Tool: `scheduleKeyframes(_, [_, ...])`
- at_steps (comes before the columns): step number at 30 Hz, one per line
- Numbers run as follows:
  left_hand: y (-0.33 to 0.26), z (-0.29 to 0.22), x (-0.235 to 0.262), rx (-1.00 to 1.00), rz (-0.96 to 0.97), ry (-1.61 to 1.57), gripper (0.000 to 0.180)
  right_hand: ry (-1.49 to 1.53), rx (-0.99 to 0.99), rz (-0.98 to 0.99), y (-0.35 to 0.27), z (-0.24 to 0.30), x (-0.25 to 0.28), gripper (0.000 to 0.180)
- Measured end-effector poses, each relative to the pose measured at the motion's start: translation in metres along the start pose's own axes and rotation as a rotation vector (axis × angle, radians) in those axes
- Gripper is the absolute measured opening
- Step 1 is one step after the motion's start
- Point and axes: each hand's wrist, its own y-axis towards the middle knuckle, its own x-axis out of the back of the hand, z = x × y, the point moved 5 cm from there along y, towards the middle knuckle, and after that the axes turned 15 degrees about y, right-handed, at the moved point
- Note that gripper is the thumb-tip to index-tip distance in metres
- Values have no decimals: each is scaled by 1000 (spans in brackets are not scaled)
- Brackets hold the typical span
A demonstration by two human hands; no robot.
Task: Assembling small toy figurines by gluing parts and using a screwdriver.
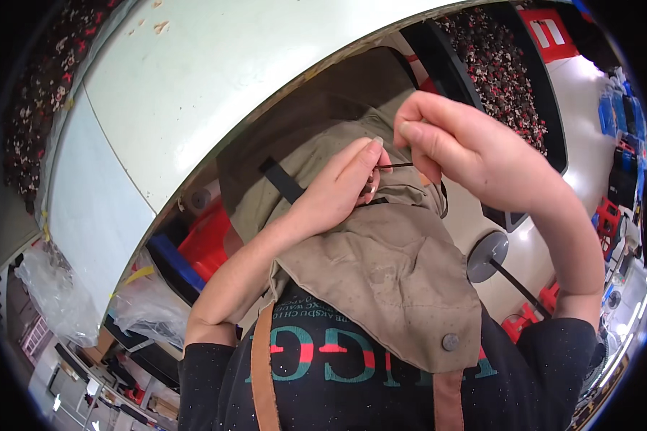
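I see the left hand (pixel 341 179) and, toward three o'clock, the right hand (pixel 453 144) pinching a thin dark strip (pixel 399 166); steady tension should help.

Small tan flecks (pixel 161 27), perhaps scraps, dot the white table (pixel 216 79).

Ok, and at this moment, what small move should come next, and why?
I'd probably ease the right hand slightly away from the left hand, gently: a thin dark strip spans the gap between them, running to a curled hand on each side. The left hand partly hides one end, so a sharp tug seems unwise.
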Motion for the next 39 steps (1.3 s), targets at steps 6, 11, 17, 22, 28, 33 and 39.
scheduleKeyframes(6, [-2,-12,-4,-61,0,263,25,48,-92,20,0,-2,13,21])
scheduleKeyframes(11, [7,-5,5,-68,-25,194,27,-153,194,-215,-29,-16,-16,6])
scheduleKeyframes(17, [12,-1,10,-36,-43,46,26,-472,498,-191,-38,-44,-44,20])
scheduleKeyframes(22, [10,-1,12,-32,-76,5,25,-421,522,-241,-32,-42,-43,15])
scheduleKeyframes(28, [4,-3,6,-9,-30,75,29,100,64,-170,-15,-16,2,15])
scheduleKeyframes(33, [4,-15,-4,-53,16,149,39,61,65,-34,-4,0,21,21])
scheduleKeyframes(39, [7,-17,-5,2,29,137,44,-12,-30,15,9,-1,31,25])
